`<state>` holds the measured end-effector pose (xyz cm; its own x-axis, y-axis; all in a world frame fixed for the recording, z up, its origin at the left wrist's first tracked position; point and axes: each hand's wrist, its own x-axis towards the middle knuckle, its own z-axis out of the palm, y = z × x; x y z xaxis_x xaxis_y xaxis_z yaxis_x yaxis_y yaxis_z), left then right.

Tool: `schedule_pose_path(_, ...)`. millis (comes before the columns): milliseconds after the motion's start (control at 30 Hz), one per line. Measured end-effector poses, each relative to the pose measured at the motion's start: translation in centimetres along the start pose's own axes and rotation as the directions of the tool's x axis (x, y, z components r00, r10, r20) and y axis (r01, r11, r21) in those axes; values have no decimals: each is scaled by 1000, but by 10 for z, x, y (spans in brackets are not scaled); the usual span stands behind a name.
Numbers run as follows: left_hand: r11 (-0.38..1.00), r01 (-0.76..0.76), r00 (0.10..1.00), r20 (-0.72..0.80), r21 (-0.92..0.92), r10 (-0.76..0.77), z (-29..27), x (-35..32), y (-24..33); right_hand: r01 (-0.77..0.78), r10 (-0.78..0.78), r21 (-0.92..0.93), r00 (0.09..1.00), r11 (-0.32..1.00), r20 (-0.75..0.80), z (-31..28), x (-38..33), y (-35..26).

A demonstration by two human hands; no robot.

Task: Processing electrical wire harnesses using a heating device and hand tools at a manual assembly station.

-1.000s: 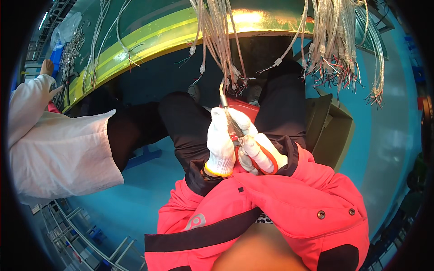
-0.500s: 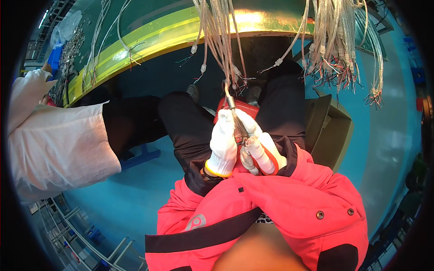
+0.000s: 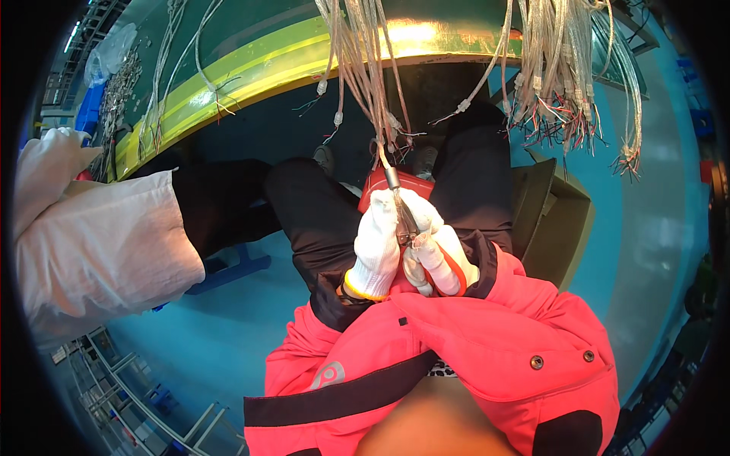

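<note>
Above my lap, my left hand in a white knit glove is closed round the end of a clear-jacketed cable. A dark grey cylindrical sleeve sits on this cable just beyond my fingertips. My right hand, also gloved, with wrapped fingertips, grips red-handled pliers. Their dark metal part lies between my two hands, close to the cable end. The exact spot where the tool meets the wires is hidden by my fingers.
Bundled cables with bare wire ends hang over the green table's yellow edge; a thicker bundle hangs at right. A red container is beyond my hands, an open cardboard box to the right. A co-worker's pale sleeve is at left.
My hands stay together on the cable and pliers with only a slight shift. The co-worker's gloved hand at the left has moved a little.
</note>
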<state>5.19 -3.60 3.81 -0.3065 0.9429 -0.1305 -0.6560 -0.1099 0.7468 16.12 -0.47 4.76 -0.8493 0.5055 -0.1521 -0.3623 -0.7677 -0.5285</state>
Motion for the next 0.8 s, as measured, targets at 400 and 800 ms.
schedule_pose_path(400,989,-144,987,74,33,142,-9,3,3,-152,181,-388,983,909,37,-3,3,-17)
schedule_pose_path(800,996,-85,996,-43,-38,83,-4,-3,3,-179,245,-444,965,878,94,-5,2,-22)
